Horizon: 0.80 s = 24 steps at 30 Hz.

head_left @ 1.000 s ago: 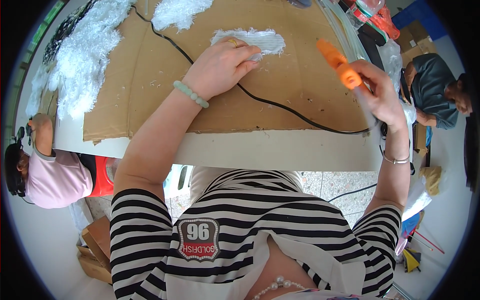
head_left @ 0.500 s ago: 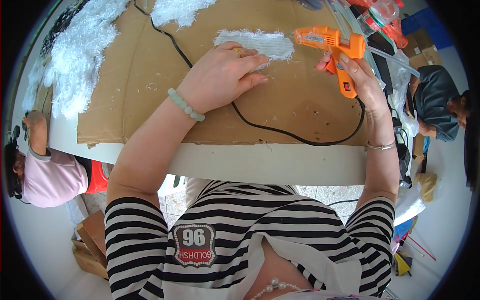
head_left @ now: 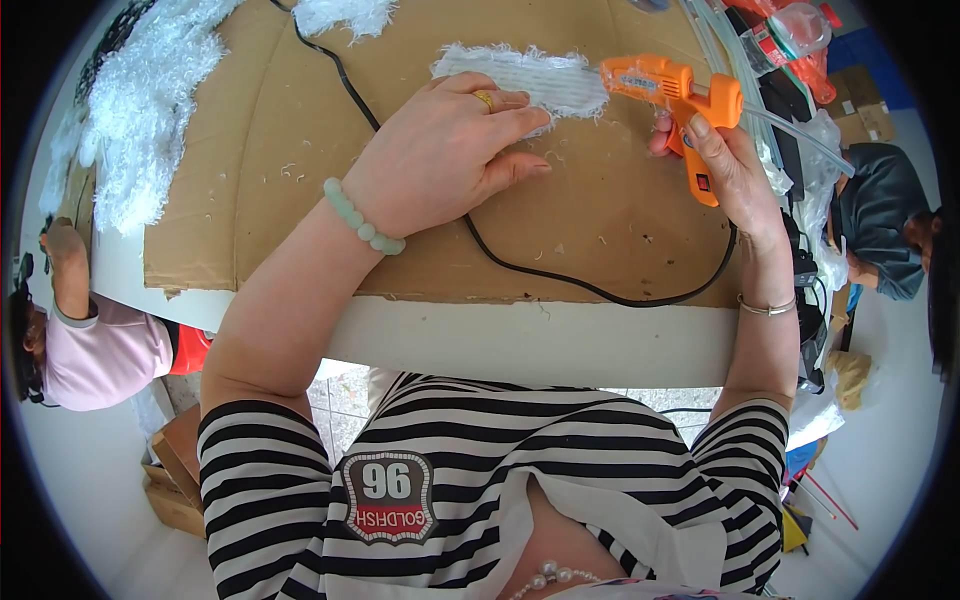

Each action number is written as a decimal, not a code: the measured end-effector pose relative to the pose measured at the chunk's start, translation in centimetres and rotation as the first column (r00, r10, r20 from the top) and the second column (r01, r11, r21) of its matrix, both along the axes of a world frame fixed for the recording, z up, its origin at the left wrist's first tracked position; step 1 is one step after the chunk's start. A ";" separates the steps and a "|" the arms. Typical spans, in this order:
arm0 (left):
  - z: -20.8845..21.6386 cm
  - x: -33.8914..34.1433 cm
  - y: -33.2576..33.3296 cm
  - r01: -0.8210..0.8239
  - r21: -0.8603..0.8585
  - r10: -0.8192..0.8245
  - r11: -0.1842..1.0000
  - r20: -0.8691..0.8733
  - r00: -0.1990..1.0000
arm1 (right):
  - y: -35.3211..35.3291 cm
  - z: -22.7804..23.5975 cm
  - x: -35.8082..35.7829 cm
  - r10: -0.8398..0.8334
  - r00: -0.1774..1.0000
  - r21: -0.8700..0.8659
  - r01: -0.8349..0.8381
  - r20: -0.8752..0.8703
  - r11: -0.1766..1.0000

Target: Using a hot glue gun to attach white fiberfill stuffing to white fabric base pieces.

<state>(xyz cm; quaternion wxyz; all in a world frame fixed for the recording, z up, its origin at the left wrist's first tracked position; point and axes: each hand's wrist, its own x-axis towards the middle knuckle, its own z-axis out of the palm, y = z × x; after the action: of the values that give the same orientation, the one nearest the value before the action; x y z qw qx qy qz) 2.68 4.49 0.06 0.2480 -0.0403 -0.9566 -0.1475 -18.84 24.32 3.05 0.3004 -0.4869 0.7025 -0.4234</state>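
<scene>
Your left hand (head_left: 450, 150) lay palm down at 11 o'clock, unclenched, thumb apart from fingers, fingers resting over near left part of white shaggy strip (head_left: 565, 85). Strip sat flat at 12 o'clock on brown cardboard (head_left: 620, 235). Your right hand (head_left: 735, 170), at 1 o'clock, grasped orange glue gun (head_left: 675, 95) by handle, nozzle toward 9 o'clock, at strip's right end; contact, couldn't tell. Clear glue stick (head_left: 815, 145) poked from gun's rear toward 4 o'clock. Black cord (head_left: 560, 275) passed beneath left hand. White fluffy heap (head_left: 150, 110) lay at 10 o'clock.
</scene>
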 end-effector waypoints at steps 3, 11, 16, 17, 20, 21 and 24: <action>-0.1 0.0 0.0 -0.005 -0.008 0.005 1.000 -0.003 1.000 | -0.1 0.2 0.2 0.005 1.000 0.017 -0.005 -0.008 1.000; 0.1 0.2 0.1 -0.018 -0.016 0.018 1.000 0.006 1.000 | -0.1 0.1 0.3 -0.011 1.000 0.074 0.011 -0.002 0.997; 0.2 0.3 0.0 -0.004 0.022 0.002 1.000 0.096 0.995 | -0.1 0.1 0.3 -0.011 0.999 0.094 0.016 -0.046 0.995; 0.2 0.3 0.0 -0.007 0.022 0.004 1.000 0.097 0.995 | -0.2 0.1 0.2 -0.011 0.998 0.104 0.017 -0.055 0.994; 0.1 0.3 0.0 -0.008 0.023 0.006 1.000 0.099 0.995 | -0.1 -0.2 0.0 -0.021 0.998 0.093 0.027 -0.061 0.995; -0.1 0.2 0.0 -0.006 -0.002 0.007 1.000 0.033 0.999 | -0.1 -0.2 0.1 -0.030 0.998 0.072 0.034 -0.056 0.997; -0.2 0.1 0.0 -0.011 -0.025 0.010 1.000 -0.034 0.999 | -0.1 0.0 0.4 -0.033 0.998 0.088 0.038 -0.057 0.995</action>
<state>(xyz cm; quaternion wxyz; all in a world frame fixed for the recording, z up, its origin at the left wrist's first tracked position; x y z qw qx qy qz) 2.80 4.46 -0.18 0.2644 -0.0410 -0.9543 -0.1333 -18.48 24.22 3.09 0.2948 -0.4718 0.7372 -0.3834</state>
